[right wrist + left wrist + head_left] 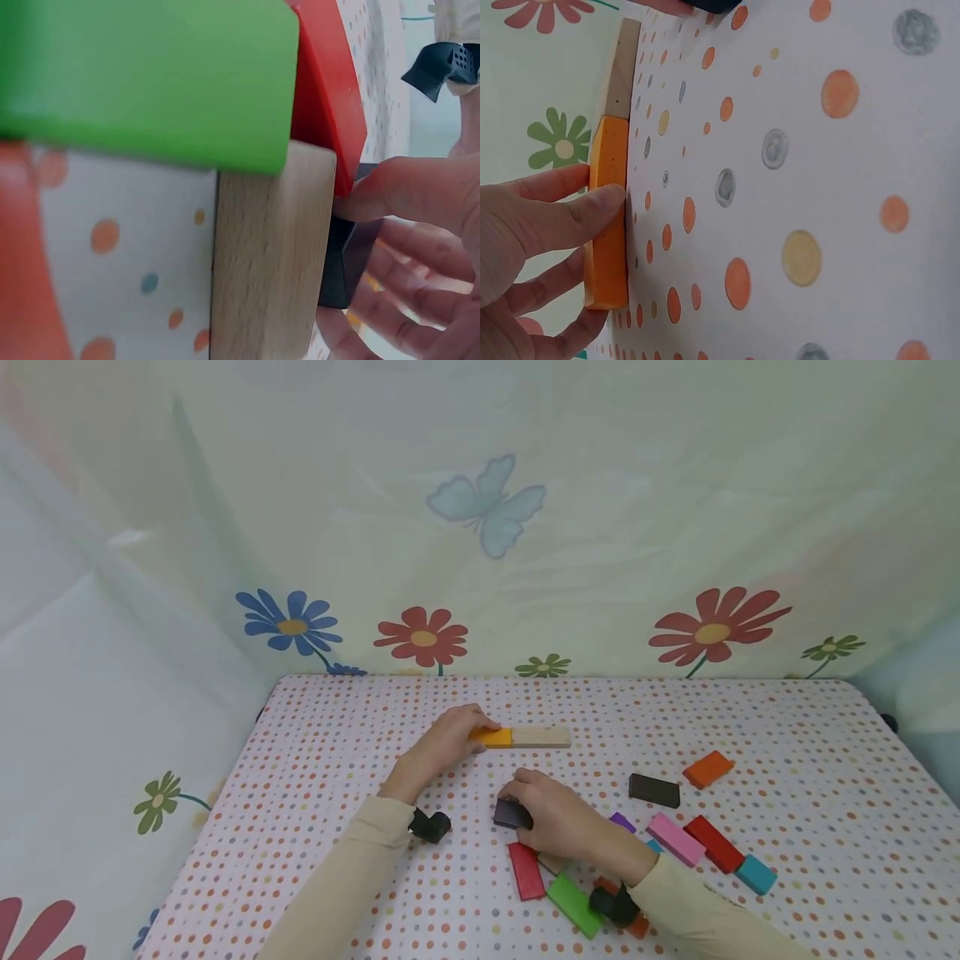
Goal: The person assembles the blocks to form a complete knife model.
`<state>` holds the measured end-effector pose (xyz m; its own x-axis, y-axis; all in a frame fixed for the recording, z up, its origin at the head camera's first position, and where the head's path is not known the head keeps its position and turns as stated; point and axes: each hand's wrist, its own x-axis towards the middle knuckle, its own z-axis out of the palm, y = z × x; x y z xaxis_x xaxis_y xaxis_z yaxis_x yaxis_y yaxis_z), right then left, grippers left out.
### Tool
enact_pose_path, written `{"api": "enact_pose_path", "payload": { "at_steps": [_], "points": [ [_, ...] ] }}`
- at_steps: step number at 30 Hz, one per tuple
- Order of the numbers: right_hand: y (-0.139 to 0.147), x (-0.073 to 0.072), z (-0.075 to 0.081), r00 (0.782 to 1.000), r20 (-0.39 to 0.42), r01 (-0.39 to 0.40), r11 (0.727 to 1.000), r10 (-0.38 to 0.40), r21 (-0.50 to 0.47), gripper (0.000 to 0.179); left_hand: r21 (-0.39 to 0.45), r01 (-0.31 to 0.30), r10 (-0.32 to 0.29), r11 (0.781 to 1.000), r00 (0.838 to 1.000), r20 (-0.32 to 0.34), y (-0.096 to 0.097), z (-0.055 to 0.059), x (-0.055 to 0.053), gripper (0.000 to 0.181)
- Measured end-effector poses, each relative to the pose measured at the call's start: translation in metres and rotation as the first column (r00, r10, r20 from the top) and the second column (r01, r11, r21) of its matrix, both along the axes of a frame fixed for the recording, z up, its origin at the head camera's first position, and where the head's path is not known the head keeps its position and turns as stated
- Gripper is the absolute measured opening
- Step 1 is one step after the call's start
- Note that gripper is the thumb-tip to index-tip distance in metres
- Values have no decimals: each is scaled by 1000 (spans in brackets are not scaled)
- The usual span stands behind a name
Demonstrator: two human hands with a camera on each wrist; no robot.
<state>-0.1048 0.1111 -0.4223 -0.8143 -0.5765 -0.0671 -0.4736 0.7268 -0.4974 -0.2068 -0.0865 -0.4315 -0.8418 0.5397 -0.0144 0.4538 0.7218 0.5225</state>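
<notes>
In the head view my left hand point(447, 739) pinches a yellow-orange block point(495, 738) between thumb and fingers, flat on the dotted cloth. That block's right end meets a plain wooden block point(542, 737), the two forming one line, as the left wrist view also shows. Closer to me, my right hand point(558, 817) grips a black block point(512, 814) with the thumb on its near side and the fingers beyond. In the right wrist view this black block point(339, 262) sits just past a second wooden block point(274, 255) and a red block point(330, 90).
Loose blocks lie around my right forearm: green point(574, 906), red point(527, 871), pink point(676, 839), dark red point(714, 843) and blue point(756, 874). Farther back are another black block point(654, 790) and an orange block point(708, 769). A flowered curtain point(600, 527) hangs behind the table.
</notes>
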Motion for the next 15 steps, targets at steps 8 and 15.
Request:
{"api": "enact_pose_path", "payload": {
  "at_steps": [8,15],
  "points": [
    [22,-5,14,996,-86,27,999,-29,-24,39,-3,-4,4,1000,1000,0,0,0,1,35],
    [64,-23,30,984,-166,76,997,-72,17,40,13,13,-13,1000,1000,-5,-1,-2,2,37]
  ]
}}
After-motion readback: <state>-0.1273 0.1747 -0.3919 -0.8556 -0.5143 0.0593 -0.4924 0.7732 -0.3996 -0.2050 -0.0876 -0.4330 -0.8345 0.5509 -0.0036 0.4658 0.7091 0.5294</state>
